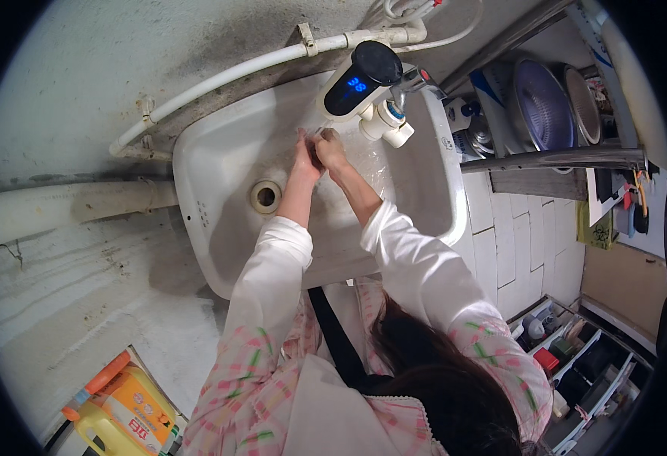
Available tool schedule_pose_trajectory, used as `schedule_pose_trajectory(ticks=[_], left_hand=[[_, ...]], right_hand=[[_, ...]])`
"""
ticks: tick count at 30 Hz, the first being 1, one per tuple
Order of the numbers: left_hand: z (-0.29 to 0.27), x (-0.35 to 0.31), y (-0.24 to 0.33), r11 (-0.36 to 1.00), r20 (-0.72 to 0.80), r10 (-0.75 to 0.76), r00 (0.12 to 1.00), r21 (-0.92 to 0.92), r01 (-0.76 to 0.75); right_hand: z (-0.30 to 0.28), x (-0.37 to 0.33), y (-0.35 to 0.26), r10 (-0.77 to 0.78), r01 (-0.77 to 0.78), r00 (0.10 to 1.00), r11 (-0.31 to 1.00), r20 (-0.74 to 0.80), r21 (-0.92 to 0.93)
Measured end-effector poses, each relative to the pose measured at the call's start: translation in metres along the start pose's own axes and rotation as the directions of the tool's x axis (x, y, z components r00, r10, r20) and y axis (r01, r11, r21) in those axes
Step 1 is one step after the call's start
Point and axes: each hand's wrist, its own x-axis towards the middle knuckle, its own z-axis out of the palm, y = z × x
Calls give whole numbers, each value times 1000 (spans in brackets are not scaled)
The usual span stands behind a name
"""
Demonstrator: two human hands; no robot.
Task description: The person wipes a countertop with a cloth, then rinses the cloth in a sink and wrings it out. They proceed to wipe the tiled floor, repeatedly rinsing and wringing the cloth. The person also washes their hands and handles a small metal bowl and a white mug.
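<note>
Both hands are close together under the spout of a white tap heater [352, 83], above the basin of a white sink [227, 258]. My left hand [305, 156] is upright, with a finger or thumb stretched toward the tap; the rest of it is partly hidden. Against it, my right hand [331, 149] is curled, its fingers bent inward. A dark patch shows between the two palms, too small to tell as a thing or a shadow. Left of my wrists lies the round drain hole [266, 197]. Wet streaks glisten on the basin to the right.
White pipes [227, 74] run along the wall behind the sink. On the right, a metal rack [554, 161] holds basins and a colander [543, 106]. A yellow jug [124, 410] stands lower left. Drawer-like compartments [577, 365] with small items sit lower right.
</note>
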Motion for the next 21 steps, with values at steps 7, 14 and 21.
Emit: schedule_pose_trajectory(ticks=[7, 14, 21], left_hand=[[11, 13, -4, 994, -21, -53, 998, -92, 51], [-7, 20, 22, 937, -338, 290, 896, 290, -193], [1, -31, 12, 706, -224, 625, 748, 571, -419]], right_hand=[[-104, -43, -7, 96, -100, 995, 862, 34, 497], [-167, -54, -97, -319, 449, 881, 795, -349, 407], [-146, -100, -141, -431, 501, 703, 865, -566, -35]])
